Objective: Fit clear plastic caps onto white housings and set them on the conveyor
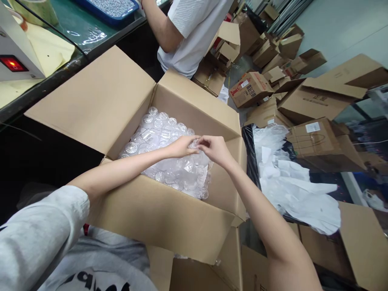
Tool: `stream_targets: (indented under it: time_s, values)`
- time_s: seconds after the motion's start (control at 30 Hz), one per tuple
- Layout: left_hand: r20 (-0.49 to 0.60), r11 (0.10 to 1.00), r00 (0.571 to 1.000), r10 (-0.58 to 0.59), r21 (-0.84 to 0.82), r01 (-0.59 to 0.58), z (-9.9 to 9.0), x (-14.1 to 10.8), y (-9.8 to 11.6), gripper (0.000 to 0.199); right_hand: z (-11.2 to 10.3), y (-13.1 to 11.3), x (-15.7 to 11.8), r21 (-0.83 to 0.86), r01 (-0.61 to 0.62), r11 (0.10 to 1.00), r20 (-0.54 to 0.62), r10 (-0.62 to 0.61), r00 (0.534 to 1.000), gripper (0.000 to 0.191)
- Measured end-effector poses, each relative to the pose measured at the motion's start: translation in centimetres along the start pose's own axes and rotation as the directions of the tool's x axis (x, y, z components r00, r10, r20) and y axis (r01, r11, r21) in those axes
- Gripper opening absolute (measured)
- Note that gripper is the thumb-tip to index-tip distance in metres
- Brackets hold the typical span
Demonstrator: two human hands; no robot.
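Note:
An open cardboard box (194,97) stands in front of me with its flaps folded out. Inside lie several clear plastic pieces (165,131) with round, ribbed ends, bunched in clear wrapping. Over the right part of the pile, my left hand (183,146) and my right hand (214,148) meet at the fingertips. Both have their fingers closed around a small clear plastic piece (194,144), which the fingers partly cover.
A dark table edge runs along the upper left, with a white machine (18,52) and a blue tray (112,8). A person in a white shirt (194,32) stands behind the box. At the right are a bag of white sheets (281,173) and several cartons (251,89).

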State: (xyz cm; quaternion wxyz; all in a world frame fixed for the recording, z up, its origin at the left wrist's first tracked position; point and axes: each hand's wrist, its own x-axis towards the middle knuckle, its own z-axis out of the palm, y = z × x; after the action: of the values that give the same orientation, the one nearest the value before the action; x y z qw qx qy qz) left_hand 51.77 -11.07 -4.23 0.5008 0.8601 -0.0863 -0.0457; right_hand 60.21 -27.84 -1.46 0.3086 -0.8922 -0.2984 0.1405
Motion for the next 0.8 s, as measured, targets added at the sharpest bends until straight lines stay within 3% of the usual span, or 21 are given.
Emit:
stream_targets:
  time_s: [0.07, 0.13, 0.23, 0.33, 0.4, 0.6, 0.8]
  values:
    - [0.013, 1.0, 1.0, -0.021, -0.013, 0.021, 0.1, -0.1, -0.1, 0.027, 0.9, -0.8, -0.7, 0.052, 0.019, 0.998, 0.036, -0.021, 0.999, 0.005]
    - [0.025, 0.999, 0.999, -0.044, 0.006, 0.044, 0.3, -0.2, -0.4, 0.019, 1.9, -0.7, -1.1, 0.11, 0.01, 0.994, 0.054, -0.016, 0.998, 0.005]
    - [-0.008, 0.997, 0.997, -0.074, 0.029, 0.074, 0.3, -0.2, -1.1, 0.009, 3.0, 0.8, -1.2, 0.197, -0.019, 0.98, 0.048, 0.01, 0.999, 0.024]
    - [-0.089, 0.987, 0.985, -0.148, 0.052, 0.153, -0.2, 0.0, -1.8, 0.014, 3.6, 3.1, -1.4, 0.236, -0.052, 0.97, -0.008, 0.055, 0.998, 0.046]
    - [-0.127, 0.976, 0.972, -0.199, 0.062, 0.208, -0.7, 0.2, -2.2, 0.02, 4.0, 4.6, -1.9, 0.215, -0.077, 0.973, -0.038, 0.088, 0.995, 0.051]
    - [-0.149, 0.97, 0.963, -0.226, 0.06, 0.237, -1.4, 0.2, -2.1, 0.022, 6.1, 8.2, -5.3, 0.057, -0.11, 0.992, 0.011, 0.11, 0.994, 0.025]
    - [-0.152, 0.963, 0.956, -0.253, 0.057, 0.264, -1.0, -0.1, -2.1, 0.02, 6.3, 11.6, -6.2, -0.028, -0.216, 0.976, -0.116, 0.211, 0.97, 0.021]
